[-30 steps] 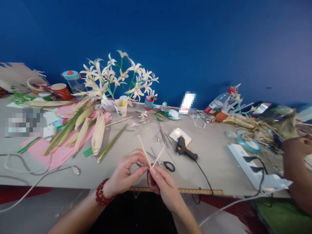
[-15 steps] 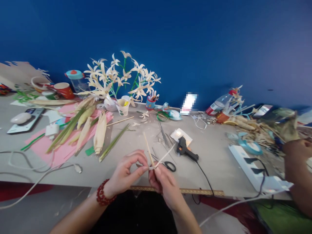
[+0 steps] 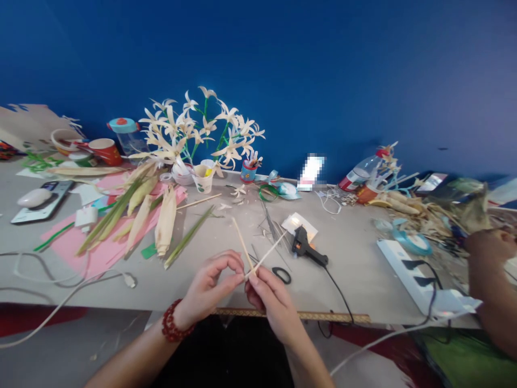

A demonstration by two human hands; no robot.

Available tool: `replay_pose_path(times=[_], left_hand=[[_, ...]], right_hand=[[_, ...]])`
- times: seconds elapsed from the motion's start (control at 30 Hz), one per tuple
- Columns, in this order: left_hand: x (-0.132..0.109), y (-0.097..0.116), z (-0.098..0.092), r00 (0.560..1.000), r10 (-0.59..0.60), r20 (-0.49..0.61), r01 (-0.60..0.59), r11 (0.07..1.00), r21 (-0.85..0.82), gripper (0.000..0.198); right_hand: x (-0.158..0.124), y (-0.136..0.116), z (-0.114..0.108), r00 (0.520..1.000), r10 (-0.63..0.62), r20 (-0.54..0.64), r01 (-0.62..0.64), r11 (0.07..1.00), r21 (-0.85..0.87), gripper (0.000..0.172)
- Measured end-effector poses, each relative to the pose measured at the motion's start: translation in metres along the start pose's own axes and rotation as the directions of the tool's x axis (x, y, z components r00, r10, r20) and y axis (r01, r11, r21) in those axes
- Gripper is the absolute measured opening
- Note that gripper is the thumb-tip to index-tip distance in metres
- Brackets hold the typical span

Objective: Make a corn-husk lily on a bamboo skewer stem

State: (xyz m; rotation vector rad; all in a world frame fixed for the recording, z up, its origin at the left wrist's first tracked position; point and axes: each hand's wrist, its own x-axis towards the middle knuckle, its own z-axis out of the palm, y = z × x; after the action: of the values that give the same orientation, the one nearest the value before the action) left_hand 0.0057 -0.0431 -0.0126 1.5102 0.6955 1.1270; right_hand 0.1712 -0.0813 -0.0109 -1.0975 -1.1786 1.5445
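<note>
My left hand point(image 3: 218, 279), with a red bead bracelet point(image 3: 174, 321) on its wrist, pinches one end of a narrow pale strip point(image 3: 271, 251). The strip looks like corn husk; its far end sticks out to the upper right. In my right hand point(image 3: 272, 299), thumb and fingers close on the spot where the strip crosses a thin tan stick point(image 3: 242, 242). The stick points up and away from me, its lower end hidden by my fingers. Just beyond my right hand lie the black handle of a pair of scissors point(image 3: 281, 275) and a black glue gun point(image 3: 309, 247).
Husk flowers point(image 3: 205, 126) stand in cups at the back. Corn husks point(image 3: 165, 226) lie on pink paper point(image 3: 95, 253) at left. A white power strip point(image 3: 404, 280) and blue ribbon roll point(image 3: 416, 242) sit at right, near another person's arm point(image 3: 490, 280). A wooden ruler point(image 3: 299, 316) runs along the front edge.
The strip has been drawn tighter across the stick, and its free end has shifted slightly left. My right fingers have moved up onto the crossing; the stick leans a little further left.
</note>
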Motion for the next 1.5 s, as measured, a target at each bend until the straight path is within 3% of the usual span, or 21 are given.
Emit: replay_pose_path(times=[0.27, 0.47, 0.6, 0.83, 1.17, 1.3, 1.4, 1.5], left_hand=[[-0.002, -0.005, 0.001, 0.998, 0.025, -0.054, -0.019, 0.994, 0.104, 0.005], [0.003, -0.001, 0.004, 0.996, 0.076, -0.052, -0.068, 0.989, 0.130, 0.011], [0.001, -0.001, 0.006, 0.995, 0.049, -0.091, -0.035, 0.989, 0.147, 0.011], [-0.002, -0.007, 0.008, 0.986, -0.004, -0.165, 0.013, 0.998, 0.054, 0.013], [0.000, -0.006, 0.011, 0.974, -0.044, -0.221, 0.066, 0.993, 0.095, 0.014], [0.002, -0.006, -0.003, 0.988, -0.116, -0.104, 0.115, 0.993, -0.023, 0.017], [0.003, -0.010, -0.017, 0.962, -0.265, 0.063, 0.272, 0.949, -0.161, 0.019], [0.002, -0.014, -0.025, 0.945, -0.316, 0.088, 0.328, 0.911, -0.251, 0.016]], right_hand=[[-0.001, 0.007, 0.002, 0.999, -0.004, -0.045, -0.002, 0.993, -0.121, 0.033], [0.000, 0.006, -0.001, 0.998, -0.037, -0.054, 0.026, 0.981, -0.194, 0.034], [0.001, 0.001, -0.004, 0.998, -0.067, -0.006, 0.063, 0.965, -0.255, 0.036], [0.001, -0.005, -0.002, 0.998, 0.041, 0.057, -0.034, 0.993, -0.116, 0.040], [0.003, -0.002, -0.002, 1.000, 0.027, 0.015, -0.025, 0.995, -0.099, 0.041], [0.003, 0.004, -0.010, 0.998, 0.067, -0.013, -0.066, 0.997, 0.027, 0.040], [0.002, 0.008, -0.016, 0.995, 0.079, -0.055, -0.072, 0.990, 0.120, 0.040], [0.002, 0.008, -0.018, 0.993, 0.082, -0.081, -0.069, 0.986, 0.152, 0.040]])
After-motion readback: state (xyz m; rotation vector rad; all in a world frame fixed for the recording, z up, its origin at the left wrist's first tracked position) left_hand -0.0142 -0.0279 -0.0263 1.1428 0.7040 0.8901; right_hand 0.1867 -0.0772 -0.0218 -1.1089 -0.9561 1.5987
